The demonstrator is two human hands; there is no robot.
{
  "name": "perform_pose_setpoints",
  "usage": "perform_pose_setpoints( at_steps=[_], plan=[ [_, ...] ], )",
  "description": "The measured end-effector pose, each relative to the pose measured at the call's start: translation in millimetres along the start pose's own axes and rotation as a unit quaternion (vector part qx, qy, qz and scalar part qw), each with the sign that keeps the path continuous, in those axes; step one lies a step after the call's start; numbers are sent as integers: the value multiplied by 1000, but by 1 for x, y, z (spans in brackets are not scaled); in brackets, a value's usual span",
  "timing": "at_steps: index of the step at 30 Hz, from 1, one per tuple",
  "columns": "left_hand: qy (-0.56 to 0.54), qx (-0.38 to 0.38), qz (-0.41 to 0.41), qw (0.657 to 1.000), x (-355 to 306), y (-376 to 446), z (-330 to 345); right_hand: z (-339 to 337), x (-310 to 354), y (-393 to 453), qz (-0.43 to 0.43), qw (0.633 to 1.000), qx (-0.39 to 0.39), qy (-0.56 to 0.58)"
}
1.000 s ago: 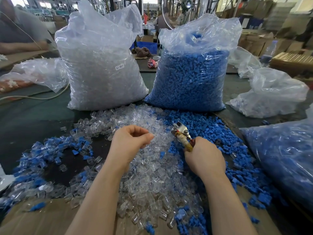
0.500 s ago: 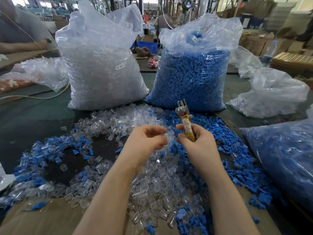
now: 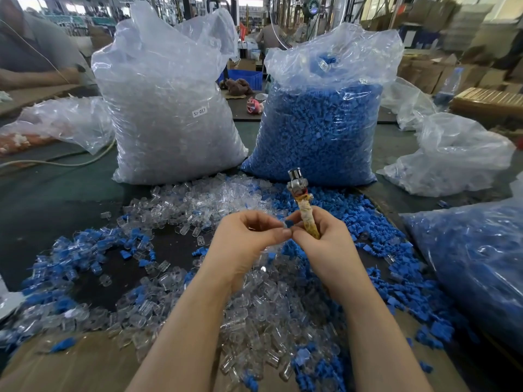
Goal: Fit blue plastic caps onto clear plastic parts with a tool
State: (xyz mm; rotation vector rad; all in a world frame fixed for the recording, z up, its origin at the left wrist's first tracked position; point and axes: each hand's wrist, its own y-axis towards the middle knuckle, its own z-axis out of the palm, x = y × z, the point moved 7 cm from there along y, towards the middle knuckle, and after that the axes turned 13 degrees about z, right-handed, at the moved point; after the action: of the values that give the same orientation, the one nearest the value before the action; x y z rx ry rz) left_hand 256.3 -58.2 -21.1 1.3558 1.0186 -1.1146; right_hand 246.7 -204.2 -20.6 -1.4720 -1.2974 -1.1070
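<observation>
Over the littered table (image 3: 56,199), right hand (image 3: 319,244) grips the tool (image 3: 304,210); left hand (image 3: 249,239) fingers pinch a blue cap (image 3: 288,223).

Glossy clear plastic parts (image 3: 254,315) heaped in the middle, catching the light, see-through and smooth. Matt blue plastic caps (image 3: 365,219) scattered right and left of them. The tool (image 3: 301,199) shows a shiny metal head on top, and its grip (image 3: 310,226) is wound in rough, yellowish wrapping, frayed looking. Far back, two crinkled, glossy film bags: the left bag (image 3: 169,108) filled with clear pieces, the right bag (image 3: 325,123) with blue ones. The worktop (image 3: 56,193) is dark green, matt. Near edge, plain brown cardboard (image 3: 70,369), dull and smooth.
</observation>
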Motion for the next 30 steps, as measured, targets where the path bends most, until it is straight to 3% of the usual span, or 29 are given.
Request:
perform_pose_setpoints(
  at_steps=[10, 17, 21, 30],
  plan=[
    [-33, -9, -40, 999, 9, -1, 1, -2, 3, -2, -15, 999, -24, 40],
    [-49, -41, -47, 997, 6, -2, -3, 0, 6, -1, -23, 999, -40, 3],
    [-69, -77, -57, 993, 9, -2, -10, -2, 3, 0, -3, 998, -50, 43],
    [-108, -99, -46, 988, 6, -2, -9, -7, 5, -2, -29, 993, -115, 27]
  ],
)
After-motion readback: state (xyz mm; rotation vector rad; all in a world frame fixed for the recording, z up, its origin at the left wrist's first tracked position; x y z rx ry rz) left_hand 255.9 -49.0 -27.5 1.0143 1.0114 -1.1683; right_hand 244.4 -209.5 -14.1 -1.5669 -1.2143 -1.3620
